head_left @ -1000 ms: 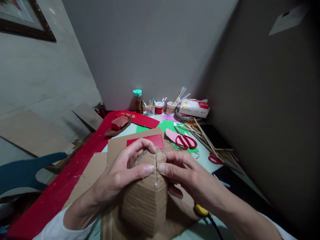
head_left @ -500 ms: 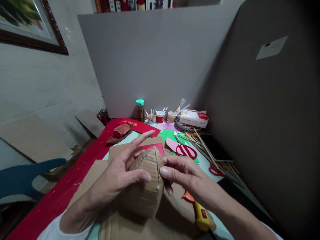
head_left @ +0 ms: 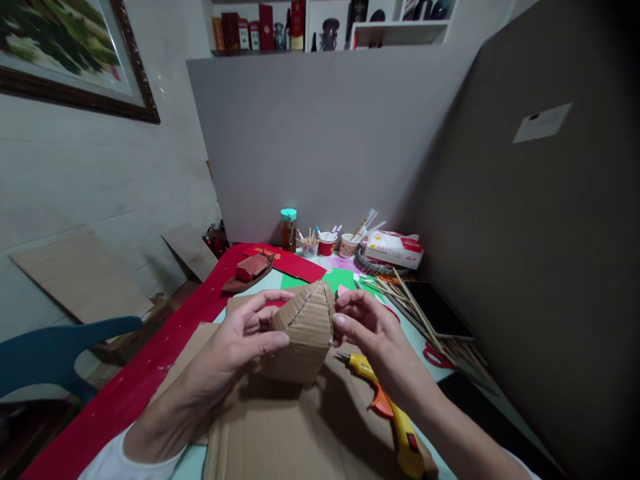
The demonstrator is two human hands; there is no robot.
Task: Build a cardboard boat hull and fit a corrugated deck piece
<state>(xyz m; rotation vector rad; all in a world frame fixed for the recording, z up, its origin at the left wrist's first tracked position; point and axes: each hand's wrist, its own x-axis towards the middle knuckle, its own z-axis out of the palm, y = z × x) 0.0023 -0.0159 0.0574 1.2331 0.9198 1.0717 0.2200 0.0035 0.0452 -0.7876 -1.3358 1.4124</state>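
Above a cardboard sheet (head_left: 280, 433) near the table's front edge, left hand (head_left: 235, 340) and right hand (head_left: 367, 327) pinch a faceted cardboard shell (head_left: 303, 330) between thumbs and fingers, seemingly pressing glued seams, glue gun (head_left: 385, 407) just beside.

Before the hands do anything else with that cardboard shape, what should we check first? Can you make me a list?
1. Both hands on the cardboard shape: ok. The left hand and the right hand pinch it from either side.
2. Shape lifted off the cardboard sheet: ok, it seems to be held just above it.
3. Seams closed: cannot tell. Pale lines run along the top edges, but whether they have set does not show.
4. Glue gun away from fingers: ok, it lies on the sheet under the right wrist, tip apart from the shape.
5. Glue gun hot or switched on: cannot tell.
6. Wooden sticks out of the way: ok, they lie off to the right.
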